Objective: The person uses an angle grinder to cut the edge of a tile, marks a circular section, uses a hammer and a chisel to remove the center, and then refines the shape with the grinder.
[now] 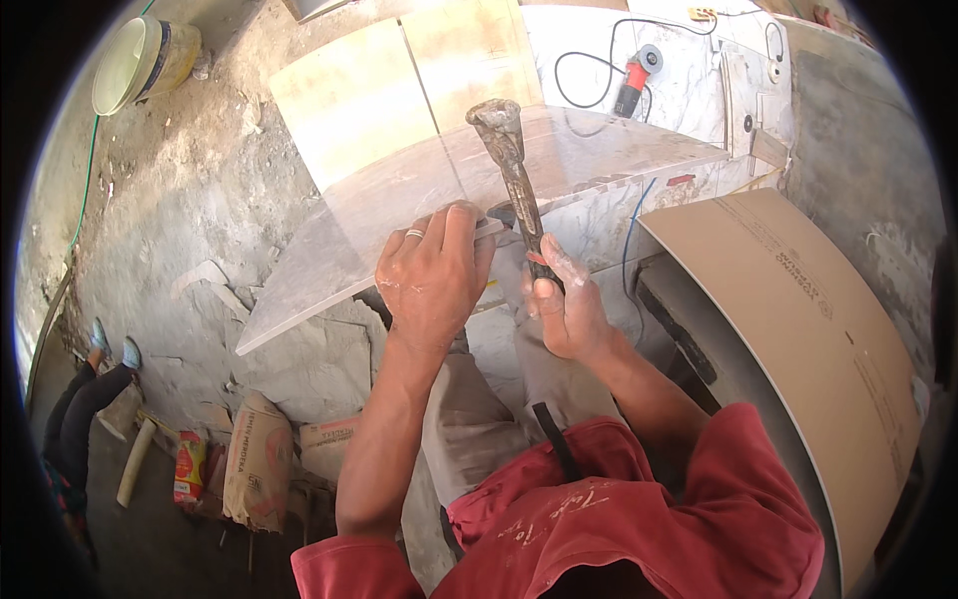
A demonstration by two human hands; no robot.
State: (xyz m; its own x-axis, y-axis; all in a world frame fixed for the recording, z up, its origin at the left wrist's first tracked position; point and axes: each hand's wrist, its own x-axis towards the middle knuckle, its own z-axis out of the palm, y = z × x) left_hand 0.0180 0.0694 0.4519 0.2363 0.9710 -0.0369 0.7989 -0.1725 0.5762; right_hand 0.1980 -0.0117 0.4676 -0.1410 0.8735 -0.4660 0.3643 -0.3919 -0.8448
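Note:
My left hand (pixel 434 265) is closed over the near edge of a long greyish stone slab (pixel 329 255), fingers curled on top and the palm side hidden. In my right hand (pixel 569 309) is a hammer (pixel 514 175), gripped low on its worn, dirt-caked handle. Its head points up and away, above the slab and apart from it. Pale dust marks the fingers of both hands. Just right of my left fingertips, a small dark thing at the slab's edge is too hidden to make out.
A red and black angle grinder (pixel 636 80) with a cord lies on a white marbled surface (pixel 574 55). Two yellowish boards (pixel 359 95) are beyond the slab. A big brown board (pixel 798 329) leans at right. Paper sacks (pixel 257 464), a bucket (pixel 140 65) and another person's legs (pixel 90 394) are left.

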